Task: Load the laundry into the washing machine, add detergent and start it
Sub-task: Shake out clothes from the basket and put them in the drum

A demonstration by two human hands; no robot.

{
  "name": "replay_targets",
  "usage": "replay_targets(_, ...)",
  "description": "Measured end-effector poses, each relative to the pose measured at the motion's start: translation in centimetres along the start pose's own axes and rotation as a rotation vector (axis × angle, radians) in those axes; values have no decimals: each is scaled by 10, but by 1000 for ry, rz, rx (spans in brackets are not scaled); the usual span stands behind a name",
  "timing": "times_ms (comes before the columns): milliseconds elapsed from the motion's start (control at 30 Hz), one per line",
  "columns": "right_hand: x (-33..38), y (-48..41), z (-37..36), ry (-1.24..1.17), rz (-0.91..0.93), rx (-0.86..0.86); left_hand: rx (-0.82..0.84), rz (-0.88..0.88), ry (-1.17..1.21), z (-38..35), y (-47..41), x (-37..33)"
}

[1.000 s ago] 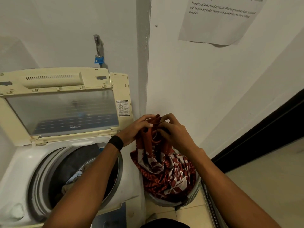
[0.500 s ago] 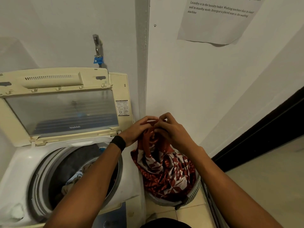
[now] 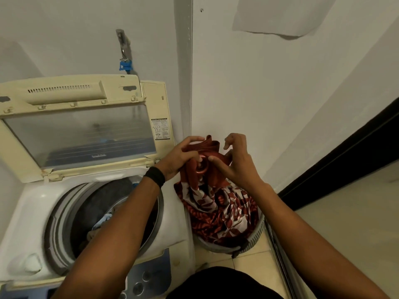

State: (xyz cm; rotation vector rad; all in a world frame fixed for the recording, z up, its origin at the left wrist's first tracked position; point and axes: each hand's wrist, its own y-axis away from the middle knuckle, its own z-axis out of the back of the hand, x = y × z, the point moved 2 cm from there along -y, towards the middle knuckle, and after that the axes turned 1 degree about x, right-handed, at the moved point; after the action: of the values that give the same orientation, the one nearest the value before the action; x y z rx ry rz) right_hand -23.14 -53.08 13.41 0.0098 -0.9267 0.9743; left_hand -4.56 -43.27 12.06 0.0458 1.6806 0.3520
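A red and white leaf-patterned curtain (image 3: 218, 206) with metal eyelet rings hangs from my hands into the laundry basket (image 3: 254, 238) on the floor. My left hand (image 3: 179, 157) grips the gathered red top of the curtain. My right hand (image 3: 234, 160) pinches the fabric beside a red ring, with its upper fingers lifted off. The top-loading washing machine (image 3: 43, 199) stands at left with its lid (image 3: 79, 130) raised. Dark and light clothes (image 3: 101, 223) lie in its drum.
A tap with a blue fitting (image 3: 124, 59) is on the wall behind the machine. The control panel (image 3: 146, 279) is at the machine's near edge. A paper notice (image 3: 276, 16) hangs on the right wall. A dark doorway edge (image 3: 345, 156) runs along the right.
My hands have spread slightly apart at the curtain's top, showing a red ring between them. My right hand's upper fingers have lifted off the fabric. The view has tilted down a little.
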Motion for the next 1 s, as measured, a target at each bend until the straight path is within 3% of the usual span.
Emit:
replay_targets(67, -15, 9, 1, -17, -43, 53, -23, -12, 9, 4, 0, 1)
replay_targets(200, -41, 21, 0, 123, -168, 562, -77, -41, 38, 10, 2, 3)
replay_targets(233, -44, 22, 1, 163, -180, 597, -81, -49, 12, 11, 2, 2)
replay_targets(300, -43, 19, 12, 226, -229, 493, -124, -61, -41, 12, 0, 2)
replay_targets(400, -28, 5, 31, 332, -298, 185, -281, -51, -92, 13, -1, -3)
replay_targets(500, -6, -10, 33, 295, -417, -88, -406, -127, -211, 4, -7, -7)
replay_targets(600, 11, -19, 19, 184, -513, -237, -489, -195, -269, -12, -13, -14)
replay_targets(767, 28, -16, -8, -68, -537, -247, -427, -148, -90, -32, -14, -12)
replay_targets(867, 33, -13, -14, -278, -439, -210, -413, -106, 39, -28, -12, -8)
replay_targets(1000, 25, -3, -23, -285, -264, -47, -374, -52, 190, -17, -9, -11)
